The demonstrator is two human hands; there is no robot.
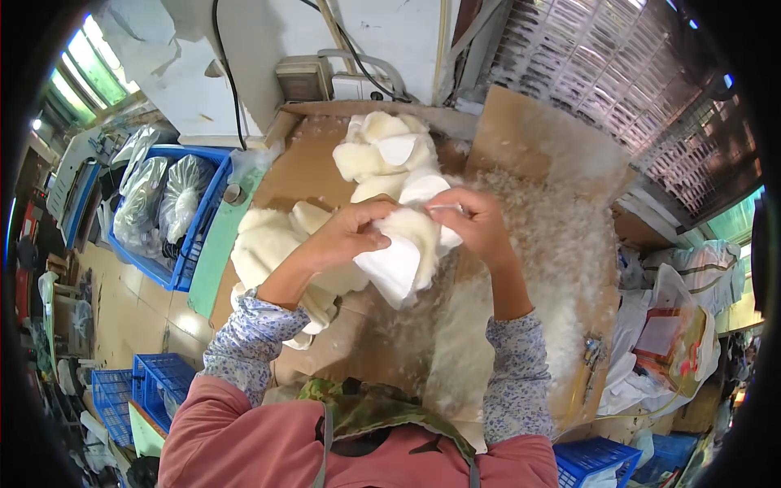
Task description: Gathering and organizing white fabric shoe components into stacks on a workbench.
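Observation:
Between my hands is a cream fleece piece with a smooth white backing, one white flap hanging toward me. My left hand pinches its upper left edge, thumb against fingers. At its upper right, my right hand is closed on the same piece with fingertips bent in. More cream fleece pieces lie heaped just beyond my hands. Another pile of fleece rests to the left, partly under my left forearm. The fingertips hide the exact edges where I grip.
Loose white fluff covers the cardboard sheet on the right. A blue crate with clear plastic bags stands left, beyond a green board. A metal grille rises at far right; a white panel stands behind.

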